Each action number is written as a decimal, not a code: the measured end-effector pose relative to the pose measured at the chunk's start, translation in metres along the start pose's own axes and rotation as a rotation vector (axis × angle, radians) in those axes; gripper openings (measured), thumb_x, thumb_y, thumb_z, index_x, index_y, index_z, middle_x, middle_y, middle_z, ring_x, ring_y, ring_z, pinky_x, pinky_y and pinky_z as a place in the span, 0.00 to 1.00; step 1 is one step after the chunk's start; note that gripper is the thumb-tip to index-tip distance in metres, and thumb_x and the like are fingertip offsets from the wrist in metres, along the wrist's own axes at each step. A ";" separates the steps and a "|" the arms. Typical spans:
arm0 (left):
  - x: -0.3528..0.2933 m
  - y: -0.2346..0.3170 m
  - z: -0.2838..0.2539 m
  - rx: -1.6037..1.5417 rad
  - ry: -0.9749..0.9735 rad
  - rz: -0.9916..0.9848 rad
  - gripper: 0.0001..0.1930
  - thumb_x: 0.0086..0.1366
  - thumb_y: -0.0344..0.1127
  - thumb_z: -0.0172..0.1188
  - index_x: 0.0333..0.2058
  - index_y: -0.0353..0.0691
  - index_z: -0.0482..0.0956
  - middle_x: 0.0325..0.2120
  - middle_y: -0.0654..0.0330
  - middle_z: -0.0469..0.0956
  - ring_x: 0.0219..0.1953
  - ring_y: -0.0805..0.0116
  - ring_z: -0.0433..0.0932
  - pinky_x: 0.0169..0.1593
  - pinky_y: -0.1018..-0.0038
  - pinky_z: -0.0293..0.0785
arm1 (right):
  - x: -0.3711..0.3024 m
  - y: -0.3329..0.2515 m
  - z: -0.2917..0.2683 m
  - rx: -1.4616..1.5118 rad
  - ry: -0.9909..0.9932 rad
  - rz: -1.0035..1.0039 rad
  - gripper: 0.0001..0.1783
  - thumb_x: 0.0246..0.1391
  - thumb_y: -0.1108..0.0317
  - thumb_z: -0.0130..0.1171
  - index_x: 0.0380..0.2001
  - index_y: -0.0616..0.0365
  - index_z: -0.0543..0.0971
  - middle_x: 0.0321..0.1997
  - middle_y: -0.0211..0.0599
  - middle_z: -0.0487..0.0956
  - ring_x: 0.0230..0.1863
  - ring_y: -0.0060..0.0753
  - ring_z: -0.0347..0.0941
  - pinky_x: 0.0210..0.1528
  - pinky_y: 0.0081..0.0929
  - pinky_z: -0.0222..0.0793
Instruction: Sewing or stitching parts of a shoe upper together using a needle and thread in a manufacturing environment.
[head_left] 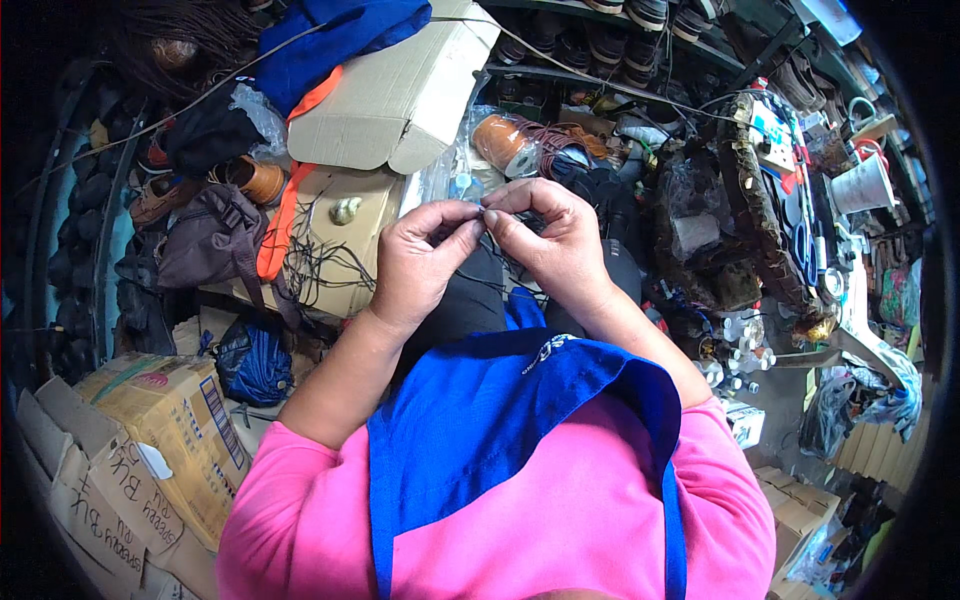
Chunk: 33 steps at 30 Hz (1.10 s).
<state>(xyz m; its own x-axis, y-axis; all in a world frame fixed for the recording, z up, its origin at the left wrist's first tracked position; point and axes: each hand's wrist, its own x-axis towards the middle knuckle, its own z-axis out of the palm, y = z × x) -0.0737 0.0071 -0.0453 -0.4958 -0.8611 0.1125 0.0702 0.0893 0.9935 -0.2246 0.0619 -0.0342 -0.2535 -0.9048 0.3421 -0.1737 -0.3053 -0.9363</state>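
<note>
Pink shirt (pixel 560 500) cloth spreads widest, across the lower part of the view, with both sleeves ending near the elbows. Over its middle lies a blue apron (pixel 500 430), one strap running down each side. At lower left stands a cardboard carton (pixel 170 440) with open flaps and dark hand lettering. Folded pale cardboard (pixel 380 100) fills the upper middle, partly covering a flat cardboard piece (pixel 388 193) below it. Blue cloth (pixel 340 40) is bunched against the folded cardboard's left edge, and a dark purplish bag (pixel 205 240) slumps lower on that side.

The left hand (pixel 415 260) and the right hand (pixel 557 238) are raised in front of the apron, meeting at the fingertips. A crumpled blue plastic bag (pixel 253 362) sits near the carton. An orange strap (pixel 290 230) runs down between the purplish bag and the flat cardboard piece. Beyond that bag is a tan shoe (pixel 258 180). Thin black cords (pixel 325 270) lie tangled on the flat piece, just left of the left hand, near a small pale lump (pixel 345 210).

Smallest is a dark thing (pixel 483 211) between the fingertips; each hand's grip, thumb and forefinger together, is clamped on it, and it is too small to identify
</note>
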 end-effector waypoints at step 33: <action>0.009 0.024 -0.017 0.095 -0.099 0.034 0.09 0.55 0.24 0.60 0.37 0.33 0.78 0.31 0.62 0.77 0.34 0.79 0.74 0.40 0.82 0.70 | -0.001 0.004 -0.002 0.348 -0.050 0.283 0.05 0.50 0.71 0.59 0.27 0.63 0.77 0.24 0.26 0.75 0.25 0.12 0.66 0.26 0.12 0.63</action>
<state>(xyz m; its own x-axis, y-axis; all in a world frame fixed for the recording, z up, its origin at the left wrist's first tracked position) -0.0617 -0.0066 -0.0212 -0.5777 -0.8037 0.1429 0.0089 0.1688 0.9856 -0.2265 0.0626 -0.0379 -0.1974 -0.9776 0.0728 0.2280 -0.1180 -0.9665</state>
